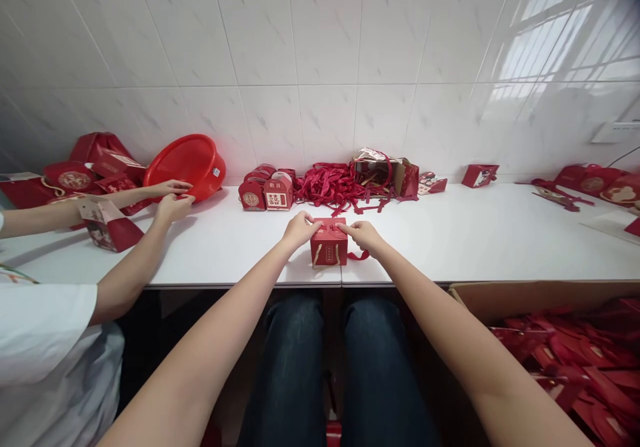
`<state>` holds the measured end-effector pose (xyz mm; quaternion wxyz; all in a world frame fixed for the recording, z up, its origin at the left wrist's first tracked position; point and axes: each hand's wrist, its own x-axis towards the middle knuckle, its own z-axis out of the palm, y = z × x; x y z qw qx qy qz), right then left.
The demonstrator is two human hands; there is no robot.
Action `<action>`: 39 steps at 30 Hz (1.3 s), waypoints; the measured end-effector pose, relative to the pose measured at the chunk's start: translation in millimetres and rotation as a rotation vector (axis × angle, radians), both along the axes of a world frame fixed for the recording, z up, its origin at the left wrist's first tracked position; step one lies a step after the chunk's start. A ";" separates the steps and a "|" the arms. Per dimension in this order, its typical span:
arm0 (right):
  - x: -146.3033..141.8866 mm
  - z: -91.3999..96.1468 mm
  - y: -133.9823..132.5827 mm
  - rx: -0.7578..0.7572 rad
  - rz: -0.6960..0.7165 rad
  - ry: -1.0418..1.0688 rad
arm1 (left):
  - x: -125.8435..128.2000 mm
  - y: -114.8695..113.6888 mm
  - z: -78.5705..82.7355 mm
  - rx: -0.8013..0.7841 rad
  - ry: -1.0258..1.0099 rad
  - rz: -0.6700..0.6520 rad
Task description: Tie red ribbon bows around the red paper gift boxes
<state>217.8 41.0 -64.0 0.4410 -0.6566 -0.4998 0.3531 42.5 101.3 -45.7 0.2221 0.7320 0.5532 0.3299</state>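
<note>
The red box stands upright on the white counter, close to its front edge and directly ahead of us, between our two hands. Our left hand meets the box at its top left corner and our right hand at its top right corner. The fingers of both hands are drawn together and clamped on the top of the box. What lies under the fingertips is hidden. A rope handle hangs in a loop down the front face of the box. A short length of red ribbon lies on the counter, touching the box at its lower right.

Behind the box, near the tiled wall, is a loose pile of ribbons. Just left of the pile stand two closed boxes side by side. Just right of it is an open carton, tilted.

Further left, a red basin leans on its side. The hands of a co-worker are at its lower rim; we cannot tell whether they touch it. A red paper bag stands by that person's forearm.

To our right, below counter level, an open cardboard box holds flat red packs.
</note>
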 end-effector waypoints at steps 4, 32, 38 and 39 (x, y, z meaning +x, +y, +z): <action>12.2 1.6 -1.1 -0.056 0.103 0.062 | -6.8 2.0 -1.8 0.019 -0.037 0.080; 15.1 -64.7 -7.0 0.400 -0.080 -0.025 | -37.5 11.5 -42.9 -0.554 -0.606 -0.377; 17.2 -67.8 -6.2 0.429 -0.108 -0.080 | -31.2 8.3 -57.6 -0.517 -0.706 -0.393; 17.7 -67.8 -6.4 0.431 -0.109 -0.083 | -30.7 8.4 -59.4 -0.508 -0.721 -0.395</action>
